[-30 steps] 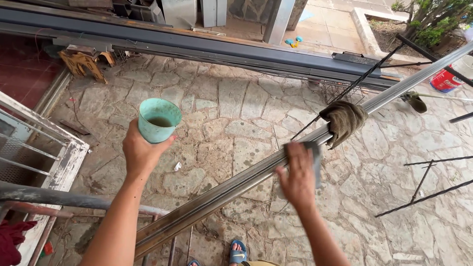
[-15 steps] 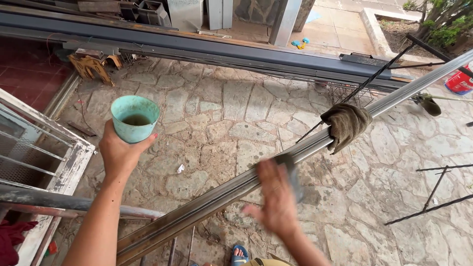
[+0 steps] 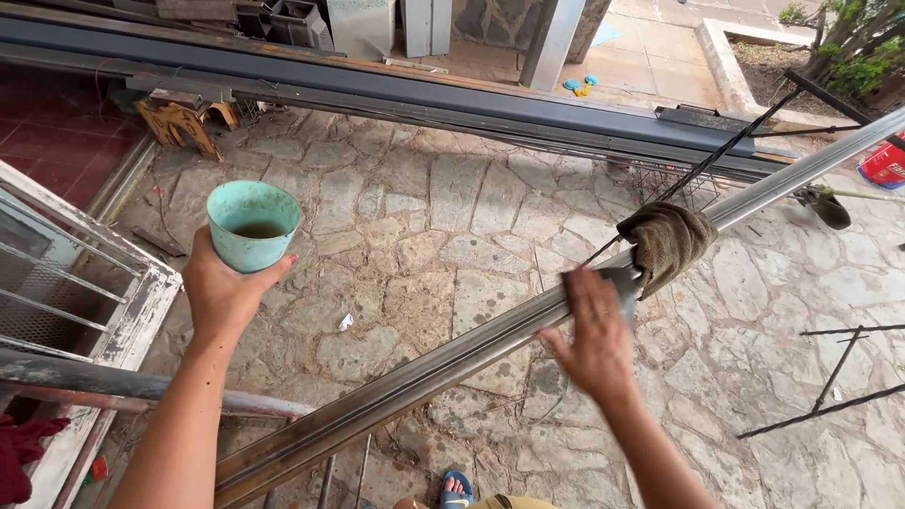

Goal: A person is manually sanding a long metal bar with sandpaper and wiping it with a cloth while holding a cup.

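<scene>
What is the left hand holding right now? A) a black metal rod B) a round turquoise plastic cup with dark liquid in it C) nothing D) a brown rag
B: the left hand grips the round turquoise plastic cup from below, dark liquid showing inside, while the right hand presses a grey pad on the long grey metal rail beside the brown rag draped on it.

- Stone-paved floor (image 3: 424,217) covered most of the view.
- Dark metal beam (image 3: 377,94) ran along the floor's far edge.
- White barred frame (image 3: 85,283) stood at the left edge.
- Red container (image 3: 886,162) sat at the far right edge.
- Blue sandal (image 3: 455,488) showed at the near edge.
- Thin black rods (image 3: 830,377) lay by the right edge.
- Rusty wire basket (image 3: 674,187) sat beside the beam.
</scene>
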